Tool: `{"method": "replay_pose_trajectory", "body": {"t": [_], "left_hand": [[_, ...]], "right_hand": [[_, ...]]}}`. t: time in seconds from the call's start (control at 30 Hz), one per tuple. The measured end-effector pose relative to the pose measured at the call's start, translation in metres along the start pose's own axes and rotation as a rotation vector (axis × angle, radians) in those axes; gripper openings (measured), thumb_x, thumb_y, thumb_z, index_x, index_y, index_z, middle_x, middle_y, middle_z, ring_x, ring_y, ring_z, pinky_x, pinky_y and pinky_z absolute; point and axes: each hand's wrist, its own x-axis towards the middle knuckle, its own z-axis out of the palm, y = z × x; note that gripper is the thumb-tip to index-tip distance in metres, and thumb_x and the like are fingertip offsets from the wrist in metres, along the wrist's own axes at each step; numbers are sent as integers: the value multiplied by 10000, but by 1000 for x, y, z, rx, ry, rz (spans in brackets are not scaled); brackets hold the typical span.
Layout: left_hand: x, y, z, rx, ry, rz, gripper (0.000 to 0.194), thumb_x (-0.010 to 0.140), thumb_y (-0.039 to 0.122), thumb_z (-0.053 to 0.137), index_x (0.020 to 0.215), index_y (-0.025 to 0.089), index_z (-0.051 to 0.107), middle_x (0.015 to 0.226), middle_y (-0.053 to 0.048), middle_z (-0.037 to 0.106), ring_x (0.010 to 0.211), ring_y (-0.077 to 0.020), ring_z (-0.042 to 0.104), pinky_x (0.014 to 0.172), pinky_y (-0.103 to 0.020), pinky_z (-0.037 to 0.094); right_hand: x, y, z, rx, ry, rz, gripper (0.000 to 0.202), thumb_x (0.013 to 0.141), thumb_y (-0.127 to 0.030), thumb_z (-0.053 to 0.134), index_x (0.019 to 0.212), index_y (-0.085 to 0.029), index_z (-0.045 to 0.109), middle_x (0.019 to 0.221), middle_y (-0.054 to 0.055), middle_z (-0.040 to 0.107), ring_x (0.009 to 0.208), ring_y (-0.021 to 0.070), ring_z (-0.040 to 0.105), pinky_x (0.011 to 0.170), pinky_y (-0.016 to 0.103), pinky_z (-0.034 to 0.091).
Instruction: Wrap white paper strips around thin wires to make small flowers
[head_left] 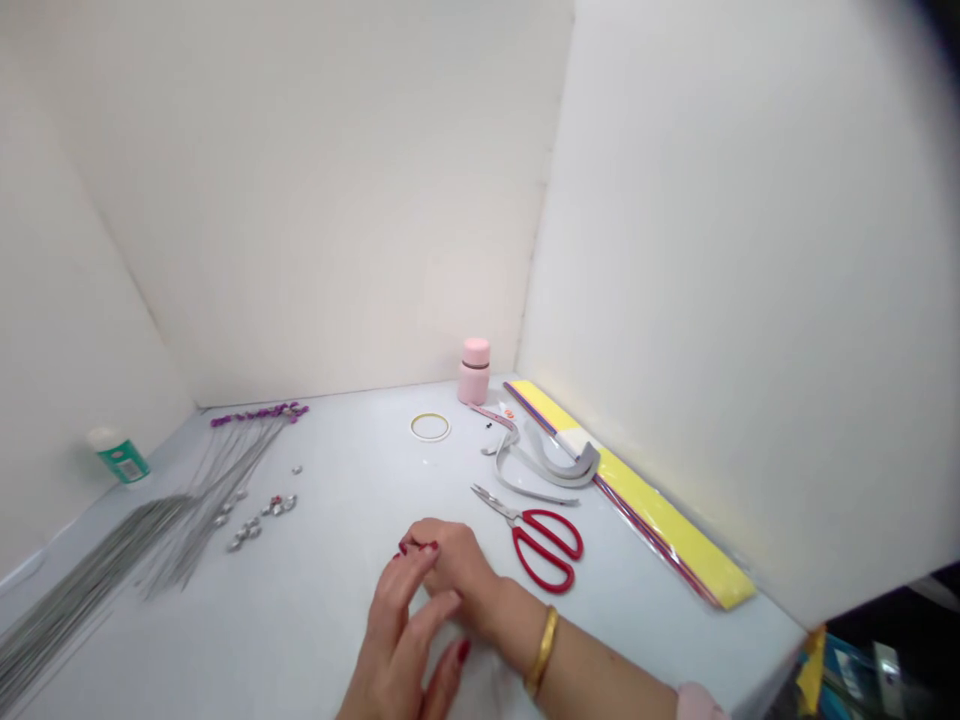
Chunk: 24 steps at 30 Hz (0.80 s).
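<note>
A smooth, matte white desk (337, 520) spreads across the lower frame, ending in an edge at lower right. Thin grey wire stems (97, 560) fan along the lower left; a long, flat yellow strip in glossy clear wrap (645, 490) lines the right. At bottom centre, the half-open, ungripping left hand (397, 640) overlaps the curled right hand (450, 560), whose hold I cannot tell. Red-handled metal scissors (527, 520) lie just right. The green label (126, 462) at left is unreadable.

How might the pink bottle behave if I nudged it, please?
The pink bottle would probably tip if pushed high, as it stands upright and is taller than wide. Once down, its rounded body would likely roll.
</note>
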Motion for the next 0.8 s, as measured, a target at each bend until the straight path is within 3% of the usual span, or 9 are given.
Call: {"method": "replay_pose_trajectory", "body": {"t": [0.07, 0.13, 0.27, 0.37, 0.57, 0.8], "left_hand": [[15, -3, 1, -20, -28, 3, 239, 826, 275, 420, 1006, 234, 572, 1195, -93, 513, 1117, -271, 453, 920, -424, 385], [21, -7, -3, -46, -77, -82, 247, 826, 279, 414, 1014, 223, 564, 1142, -89, 555, 1061, -245, 508, 873, -364, 436], [25, -12, -15, -72, -268, -269, 200, 829, 286, 422, 927, 221, 583, 933, -55, 648, 864, -196, 607, 762, -282, 493], [30, -13, -19, -87, -332, -326, 209, 834, 302, 408, 878, 215, 593, 873, -51, 658, 818, -189, 612, 743, -278, 496], [33, -11, -17, -165, -238, -420, 242, 804, 352, 439, 868, 202, 618, 890, -66, 661, 836, -208, 609, 771, -316, 490], [44, -8, -13, -371, -199, -609, 249, 804, 333, 462, 950, 173, 585, 987, -84, 640, 877, -208, 603, 810, -338, 464]], "right_hand": [[0, 3, -18, -149, -8, 30, 108, 731, -150, 519, 650, -170, 587, 699, 31, 624, 675, 156, 556, 635, 241, 398], [-7, 9, -40, -276, 15, 81, 98, 759, -168, 501, 737, -166, 596, 791, 66, 626, 771, 193, 557, 698, 279, 393], [-36, 29, -82, -476, 98, 234, 175, 747, -123, 484, 898, -124, 573, 931, 150, 581, 907, 279, 512, 742, 361, 386], [-60, 43, -97, -549, 96, 315, 235, 699, -109, 515, 929, -117, 564, 930, 154, 572, 880, 287, 520, 710, 361, 408], [-78, 50, -90, -507, 76, 318, 442, 660, -71, 465, 1096, -145, 465, 986, 104, 548, 924, 220, 521, 786, 299, 410], [-91, 27, -65, -335, 98, 226, 480, 666, -55, 401, 1123, -198, 440, 965, 75, 533, 827, 178, 564, 728, 270, 466]]}}
